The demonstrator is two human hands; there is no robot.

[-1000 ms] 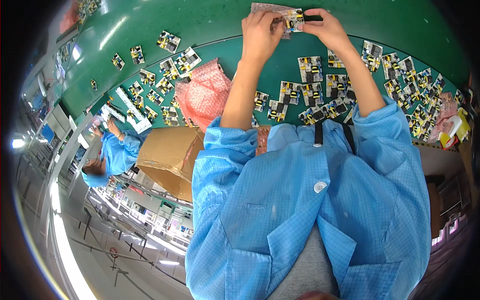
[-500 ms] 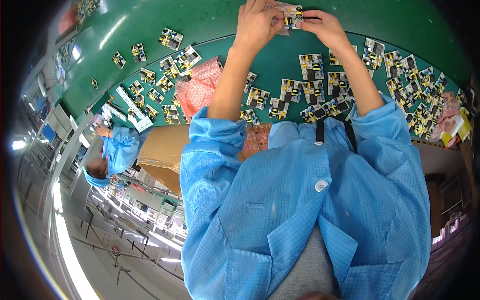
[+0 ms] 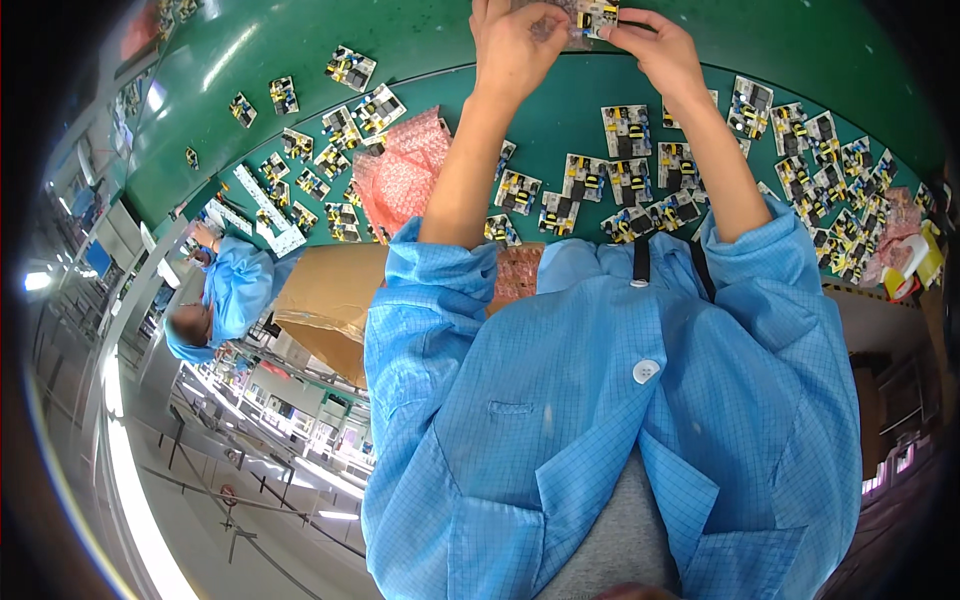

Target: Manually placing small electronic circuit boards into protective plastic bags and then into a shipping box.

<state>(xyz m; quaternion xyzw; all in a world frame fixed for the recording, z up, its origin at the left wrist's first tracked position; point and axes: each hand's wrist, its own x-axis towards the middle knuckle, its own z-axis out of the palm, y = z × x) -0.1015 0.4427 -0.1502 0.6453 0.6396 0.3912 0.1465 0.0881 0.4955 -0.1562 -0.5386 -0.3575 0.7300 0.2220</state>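
Observation:
Both hands are at the far side of the green bench, near the top edge of the view. My left hand [image 3: 513, 52] pinches a crumpled, clear pinkish bubble-wrap bag [image 3: 580, 38], its fingertips closed on the plastic. My right hand [image 3: 657, 50] grips the right edge of a small circuit board [image 3: 597, 17] between thumb and fingers. The board carries yellow, black and white parts and lies against the bag; how far it sits inside I cannot tell. Beside my left forearm lies a pink bubble-wrap bag [image 3: 405, 170].
Several circuit boards [image 3: 628, 130] lie between my forearms, with more at the left [image 3: 350, 67] and in a dense group at the right [image 3: 830, 180]. White perforated strips [image 3: 268, 215] lie at left, near a co-worker in blue [image 3: 240, 290]. A cardboard box [image 3: 335, 300] stands below the bench edge.
My hands, with the board and bag, have shifted slightly farther away and to the right. The co-worker's arm at the left has moved a little. The boards on the bench stay put.

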